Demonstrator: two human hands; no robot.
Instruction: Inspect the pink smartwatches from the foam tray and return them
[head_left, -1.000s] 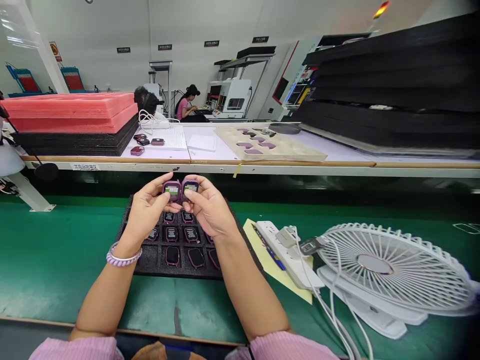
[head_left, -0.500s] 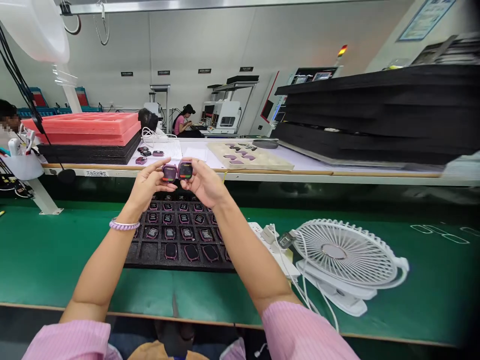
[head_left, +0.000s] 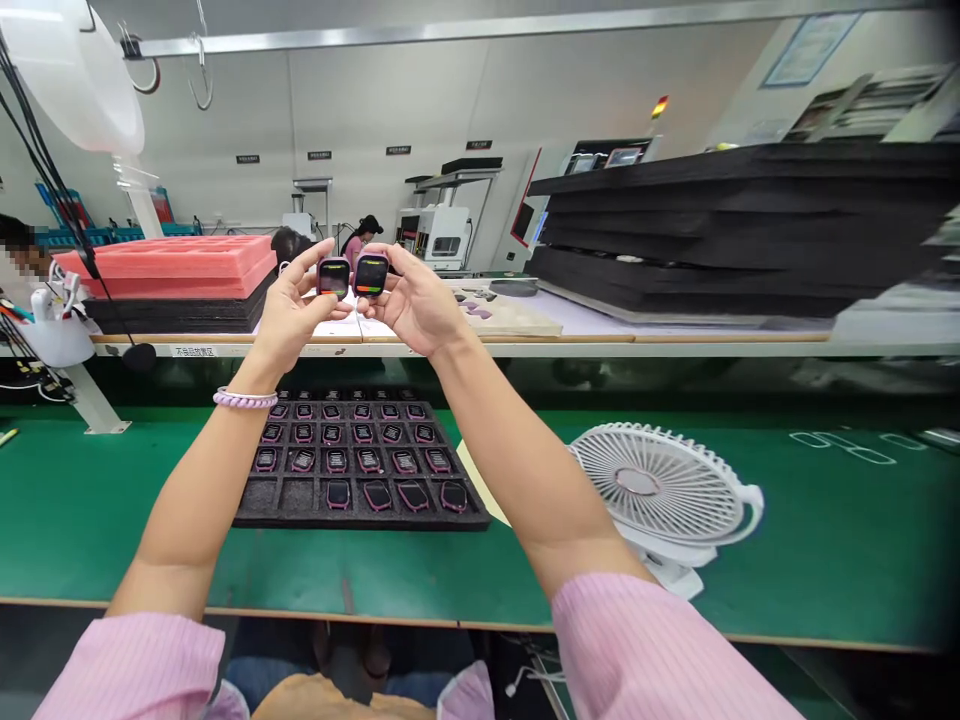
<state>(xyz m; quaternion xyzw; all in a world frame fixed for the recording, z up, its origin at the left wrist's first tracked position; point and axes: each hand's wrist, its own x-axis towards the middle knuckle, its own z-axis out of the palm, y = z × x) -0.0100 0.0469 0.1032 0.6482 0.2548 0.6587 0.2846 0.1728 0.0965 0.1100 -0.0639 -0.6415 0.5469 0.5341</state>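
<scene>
My left hand (head_left: 296, 305) and my right hand (head_left: 420, 302) are raised above the bench, close together. Between the fingertips of my left hand is a purple-cased smartwatch (head_left: 334, 277) with its lit screen facing me. My right hand pinches a matching smartwatch (head_left: 370, 274) just beside it. Below them lies a black foam tray (head_left: 297, 494) holding several rows of purple watches in square pockets, with a few pockets bare. A beaded bracelet (head_left: 245, 399) circles my left wrist.
A white clip fan (head_left: 660, 488) stands on the green bench mat (head_left: 825, 540), right of the tray. Beyond the bench edge are pink foam trays (head_left: 169, 265), tall black foam stacks (head_left: 720, 230) and a pale board with cutouts (head_left: 510, 322). A co-worker (head_left: 358, 240) sits far back.
Both hands have risen higher, lifting the two watches farther above the tray. The whole scene has shifted lower in view, and the tray now shows fully below my hands.
</scene>
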